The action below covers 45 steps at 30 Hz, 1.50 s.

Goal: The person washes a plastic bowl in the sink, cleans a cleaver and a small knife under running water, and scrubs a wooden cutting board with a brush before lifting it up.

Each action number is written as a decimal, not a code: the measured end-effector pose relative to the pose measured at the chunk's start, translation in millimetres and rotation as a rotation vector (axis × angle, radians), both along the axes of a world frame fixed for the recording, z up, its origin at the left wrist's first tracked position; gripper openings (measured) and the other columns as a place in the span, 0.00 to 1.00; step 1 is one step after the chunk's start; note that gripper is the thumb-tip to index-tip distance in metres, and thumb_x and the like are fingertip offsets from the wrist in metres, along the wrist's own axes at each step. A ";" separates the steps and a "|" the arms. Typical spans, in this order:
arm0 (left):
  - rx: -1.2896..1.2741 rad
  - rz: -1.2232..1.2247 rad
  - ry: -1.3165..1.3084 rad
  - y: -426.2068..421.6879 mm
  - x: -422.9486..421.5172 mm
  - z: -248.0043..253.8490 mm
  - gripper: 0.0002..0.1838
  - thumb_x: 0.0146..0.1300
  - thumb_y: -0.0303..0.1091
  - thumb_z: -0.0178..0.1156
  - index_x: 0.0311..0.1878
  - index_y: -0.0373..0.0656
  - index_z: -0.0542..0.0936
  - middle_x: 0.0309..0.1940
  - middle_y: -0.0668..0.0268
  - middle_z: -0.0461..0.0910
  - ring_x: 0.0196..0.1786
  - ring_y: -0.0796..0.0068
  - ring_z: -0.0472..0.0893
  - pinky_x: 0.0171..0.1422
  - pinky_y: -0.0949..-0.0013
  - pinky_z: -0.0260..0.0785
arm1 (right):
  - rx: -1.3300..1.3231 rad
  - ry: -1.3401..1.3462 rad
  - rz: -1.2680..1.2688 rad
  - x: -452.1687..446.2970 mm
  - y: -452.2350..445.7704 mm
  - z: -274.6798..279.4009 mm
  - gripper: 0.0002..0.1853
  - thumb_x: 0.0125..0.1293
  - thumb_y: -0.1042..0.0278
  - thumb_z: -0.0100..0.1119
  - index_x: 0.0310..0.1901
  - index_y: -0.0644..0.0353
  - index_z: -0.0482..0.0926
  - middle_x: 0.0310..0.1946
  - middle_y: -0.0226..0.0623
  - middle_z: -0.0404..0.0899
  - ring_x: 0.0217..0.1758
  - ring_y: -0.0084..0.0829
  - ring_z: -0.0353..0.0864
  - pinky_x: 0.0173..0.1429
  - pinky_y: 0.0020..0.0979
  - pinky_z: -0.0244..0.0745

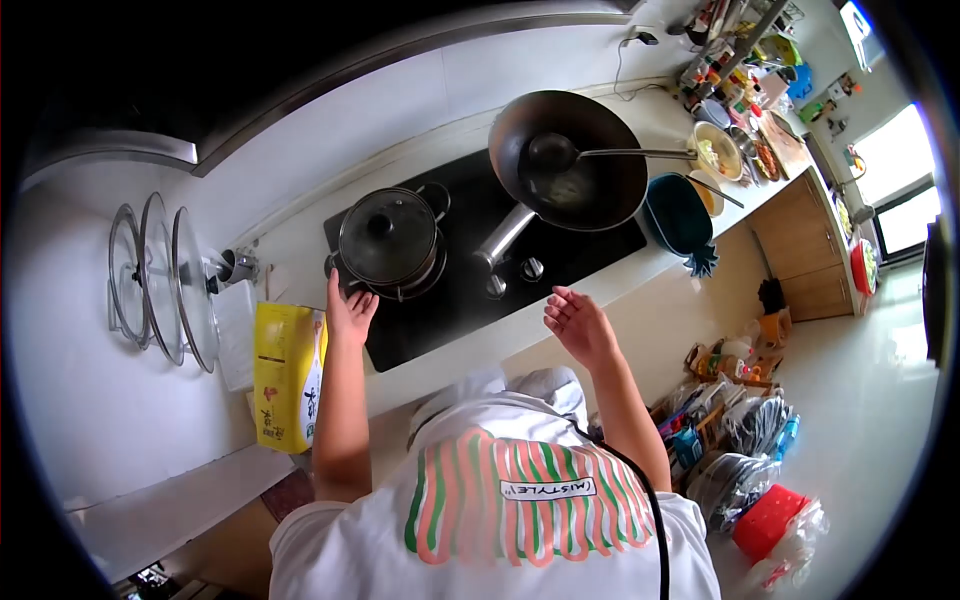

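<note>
My left hand [351, 312] is open, its fingers spread, just below the left side of a lidded pot [392, 240]. I cannot tell whether a fingertip touches the pot's side handle. My right hand [580, 323] is open and holds nothing, palm turned inward, in front of the stove knobs [532, 269]. A dark wok [612, 190] stands on the right burner, its metal handle [505, 234] pointing toward me. Inside the wok lies a ladle [552, 154] over some pale food or liquid. Both pans rest on a black glass cooktop [420, 325].
A yellow bag [283, 375] stands left of the cooktop, below several glass lids [193, 290] on the wall. To the right are a teal pineapple-shaped dish [680, 215] and a bowl [717, 150]. Bagged goods and a red bag [768, 522] lie on the floor.
</note>
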State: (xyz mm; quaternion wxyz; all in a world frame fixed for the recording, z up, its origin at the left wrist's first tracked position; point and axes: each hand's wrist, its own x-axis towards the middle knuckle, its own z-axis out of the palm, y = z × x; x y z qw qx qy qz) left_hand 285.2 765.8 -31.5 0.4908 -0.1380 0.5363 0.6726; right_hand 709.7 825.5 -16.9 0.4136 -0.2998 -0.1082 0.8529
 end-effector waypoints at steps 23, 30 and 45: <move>-0.117 -0.025 0.415 11.8 -1.2 -5.4 0.18 0.59 0.31 0.62 0.51 0.35 0.75 0.45 0.58 0.79 0.42 0.64 0.83 0.43 0.69 0.82 | -0.139 0.084 0.232 -85.1 102.7 28.8 0.10 0.71 0.64 0.58 0.50 0.54 0.75 0.46 0.34 0.79 0.55 0.36 0.79 0.64 0.42 0.75; -0.390 0.148 1.334 15.0 70.7 26.2 0.35 0.67 0.39 0.65 0.70 0.34 0.61 0.66 0.49 0.68 0.67 0.56 0.72 0.69 0.52 0.68 | 0.184 -0.233 0.523 -48.8 97.6 40.9 0.15 0.73 0.64 0.56 0.55 0.62 0.76 0.48 0.42 0.84 0.53 0.35 0.85 0.59 0.37 0.81; 0.971 -0.940 1.882 117.8 333.8 75.4 0.20 0.56 0.16 0.68 0.52 0.37 0.78 0.36 0.62 0.82 0.36 0.61 0.82 0.45 0.62 0.75 | 0.418 -2.003 -0.208 343.3 235.5 -44.5 0.35 0.59 0.49 0.72 0.63 0.62 0.74 0.47 0.50 0.84 0.52 0.52 0.83 0.58 0.44 0.77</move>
